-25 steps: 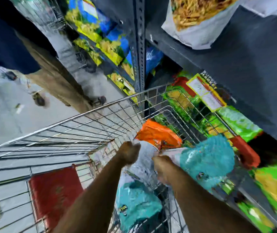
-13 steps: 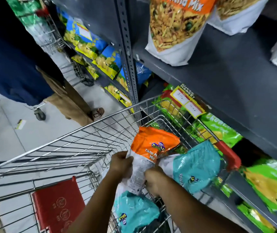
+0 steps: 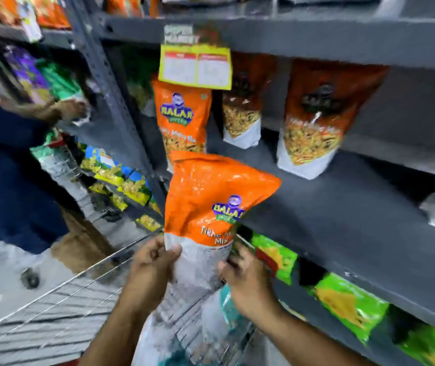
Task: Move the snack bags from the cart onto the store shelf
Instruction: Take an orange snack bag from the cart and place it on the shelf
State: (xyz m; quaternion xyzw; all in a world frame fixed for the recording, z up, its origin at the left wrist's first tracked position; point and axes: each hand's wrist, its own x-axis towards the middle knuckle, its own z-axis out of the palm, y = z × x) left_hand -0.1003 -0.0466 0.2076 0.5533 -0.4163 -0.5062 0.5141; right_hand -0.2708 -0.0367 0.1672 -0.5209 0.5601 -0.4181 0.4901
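An orange and white snack bag (image 3: 211, 207) is held upright above the wire cart (image 3: 60, 294), in front of the grey store shelf (image 3: 343, 207). My left hand (image 3: 150, 268) grips its white lower part on the left side. My right hand (image 3: 245, 278) grips the same lower part on the right. A teal snack bag (image 3: 229, 310) shows in the cart below my right hand. Similar orange bags (image 3: 311, 120) stand upright on the shelf behind.
Another person in dark blue (image 3: 8, 180) stands at the left, reaching a hand (image 3: 68, 109) to the neighbouring shelf. A yellow price tag (image 3: 195, 67) hangs from the upper shelf edge. Green bags (image 3: 348, 307) fill the lower shelf at right. A grey upright post (image 3: 116, 101) divides the shelves.
Both hands have lifted the orange bag out of the cart and up toward the shelf. The view has tilted upward from the cart to the shelf.
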